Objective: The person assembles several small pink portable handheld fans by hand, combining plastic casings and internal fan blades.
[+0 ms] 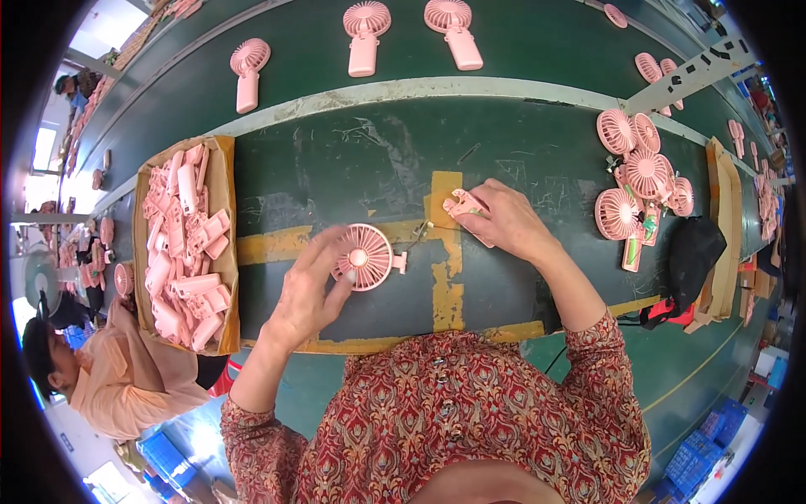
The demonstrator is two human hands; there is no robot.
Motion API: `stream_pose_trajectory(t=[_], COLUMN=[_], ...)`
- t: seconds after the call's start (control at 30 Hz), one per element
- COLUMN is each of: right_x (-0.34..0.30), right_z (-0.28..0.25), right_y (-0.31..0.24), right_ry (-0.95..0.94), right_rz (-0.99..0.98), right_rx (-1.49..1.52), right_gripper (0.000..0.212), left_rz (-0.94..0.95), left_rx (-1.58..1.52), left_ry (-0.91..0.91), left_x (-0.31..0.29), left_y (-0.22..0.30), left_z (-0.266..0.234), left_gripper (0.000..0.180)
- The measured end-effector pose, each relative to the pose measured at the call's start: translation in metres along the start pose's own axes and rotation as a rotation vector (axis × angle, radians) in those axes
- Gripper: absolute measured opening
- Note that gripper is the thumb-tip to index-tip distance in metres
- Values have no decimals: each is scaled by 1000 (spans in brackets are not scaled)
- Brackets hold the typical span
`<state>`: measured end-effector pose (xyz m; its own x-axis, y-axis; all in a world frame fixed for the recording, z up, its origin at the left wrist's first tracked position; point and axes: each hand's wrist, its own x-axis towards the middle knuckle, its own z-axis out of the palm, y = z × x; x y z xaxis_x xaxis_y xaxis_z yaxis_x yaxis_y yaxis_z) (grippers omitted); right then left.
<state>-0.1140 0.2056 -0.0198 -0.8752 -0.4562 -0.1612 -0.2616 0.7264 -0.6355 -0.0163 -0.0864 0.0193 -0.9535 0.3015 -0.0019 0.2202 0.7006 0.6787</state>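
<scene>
1. At the front, the near edge of the dark green work table [336, 185] was trimmed with worn yellow adhesive tape [447, 290], by which the middle of the surface was also crossed.
2. A round, pink, ribbed plastic fan head [366, 257] was lain flat left of centre. Its left side was loosely surrounded by the curved, parted fingers and thumb of the left hand [311, 290]; whether it was firmly gripped could not be told. Its hinge stub was pointed right.
3. A long, pink plastic handle shell [464, 204] with green inside was pinched between the thumb and fingers of the right hand [510, 220], right of and beyond the fan head. Its long axis was slanted from upper left to lower right, its lower end partly hidden.
4. The gap between these pieces was partly occupied by thin, dark wires [415, 240].
5. The left side was taken up by a brown cardboard box [227, 244], heaped with pink plastic casings [180, 244].
6. The right side was crowded by clustered pink round fans [646, 172] and a black fabric bag [697, 256].
7. Beyond, the table was bounded by a pale, scuffed rail [369, 94]; past it, three pink handheld fans [365, 38] were spaced out, handles directed nearward.
</scene>
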Motion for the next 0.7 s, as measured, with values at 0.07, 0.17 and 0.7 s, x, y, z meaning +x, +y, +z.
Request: stream_pose_trajectory(t=[0.07,0.17,0.7], right_x=[0,-2,-17], right_z=[1,2,19], right_y=[-2,-1,-13], right_ry=[-33,-115,-518], right_rz=[21,135,343], right_rx=[30,278,805], right_gripper=[36,36,44], left_rz=[-82,-246,-208], left_rx=[69,179,-991], left_ry=[-6,-94,185], left_x=[5,19,34], left_y=[4,0,19], left_z=[6,10,-15], left_gripper=[53,76,68])
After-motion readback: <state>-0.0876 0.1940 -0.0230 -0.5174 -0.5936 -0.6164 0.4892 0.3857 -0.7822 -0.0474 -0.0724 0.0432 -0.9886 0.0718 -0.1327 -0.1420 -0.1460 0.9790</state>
